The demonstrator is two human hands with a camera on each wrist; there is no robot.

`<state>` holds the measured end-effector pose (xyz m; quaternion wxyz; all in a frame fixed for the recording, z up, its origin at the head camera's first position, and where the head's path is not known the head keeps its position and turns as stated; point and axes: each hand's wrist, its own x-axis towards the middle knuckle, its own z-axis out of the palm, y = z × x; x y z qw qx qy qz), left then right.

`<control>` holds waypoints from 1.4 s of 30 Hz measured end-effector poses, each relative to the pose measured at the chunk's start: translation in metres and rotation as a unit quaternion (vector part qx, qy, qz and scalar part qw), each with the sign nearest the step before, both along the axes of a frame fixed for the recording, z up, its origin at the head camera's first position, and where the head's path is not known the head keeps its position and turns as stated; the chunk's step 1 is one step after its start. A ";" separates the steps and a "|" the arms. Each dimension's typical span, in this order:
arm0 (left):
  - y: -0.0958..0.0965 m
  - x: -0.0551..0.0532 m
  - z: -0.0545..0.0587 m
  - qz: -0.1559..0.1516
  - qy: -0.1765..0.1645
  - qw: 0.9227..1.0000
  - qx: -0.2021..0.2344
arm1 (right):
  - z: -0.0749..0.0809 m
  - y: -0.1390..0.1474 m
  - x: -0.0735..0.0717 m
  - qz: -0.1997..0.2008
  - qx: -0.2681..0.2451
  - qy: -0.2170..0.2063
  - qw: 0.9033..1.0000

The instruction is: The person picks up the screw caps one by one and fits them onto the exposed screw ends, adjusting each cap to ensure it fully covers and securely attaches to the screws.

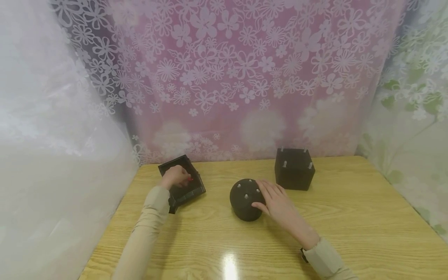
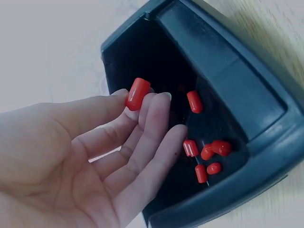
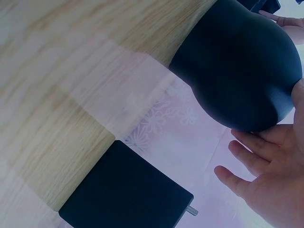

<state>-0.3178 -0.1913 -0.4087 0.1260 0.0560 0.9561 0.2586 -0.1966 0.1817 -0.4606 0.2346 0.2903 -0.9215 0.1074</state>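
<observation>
- With the left hand (image 1: pixel 176 177), out to the left of the round black block (image 1: pixel 243 207), pinching a small red cap (image 2: pixel 138 94) narrowly between thumb and fingertips, outer fingers only slightly bent.
- That cap, held up before the dark interior of a black bin (image 1: pixel 192 194), likewise left of the round black block and well apart from it.
- Inside the same bin, at least six loose red caps (image 2: pixel 201 173), a few touching one another.
- With the right hand (image 1: pixel 280 208), touching the right side of the round black block in a wide spread, fingers fairly straight, thumb nearer the viewer.
- On top of the round black block, short metal studs (image 1: pixel 246 196) pointing up.
- Behind and to the right of the round black block, standing apart from it, a square black block (image 1: pixel 294 175), four more studs upright near its top corners.
- Beneath the round black block, a wood-grain table (image 1: pixel 210 241).
- Beyond the round black block, a pink flowered curtain (image 1: pixel 227 77); far to its right, leaf-patterned sheeting (image 1: pixel 413 116).
- From the near side of the round black block, reaching in, pale sleeves (image 1: pixel 136 241).
</observation>
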 end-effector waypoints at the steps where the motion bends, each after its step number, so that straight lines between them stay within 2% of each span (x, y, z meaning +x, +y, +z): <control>1: 0.000 0.001 0.000 -0.001 0.001 1.000 0.006 | 0.000 0.000 0.000 -0.001 0.001 -0.001 1.000; 9: 0.001 0.013 0.001 0.002 -0.002 0.998 0.065 | 0.000 0.001 0.001 -0.001 0.002 -0.004 1.000; 15: 0.005 0.021 -0.002 -0.002 -0.002 0.993 0.118 | 0.000 0.001 0.001 0.003 -0.001 -0.002 1.000; 25: 0.019 0.043 -0.007 -0.013 -0.001 0.973 0.231 | -0.001 0.002 0.002 0.004 -0.003 -0.004 1.000; 31: 0.032 0.055 -0.007 -0.024 0.022 0.965 0.261 | -0.001 0.001 0.001 0.007 -0.005 0.009 1.000; 38: 0.053 0.068 -0.006 -0.016 0.044 0.954 0.297 | -0.001 0.001 0.001 0.007 -0.002 0.023 1.000; 42: 0.066 0.073 -0.007 -0.011 0.059 0.954 0.293 | 0.000 0.000 0.001 0.005 -0.001 0.031 1.000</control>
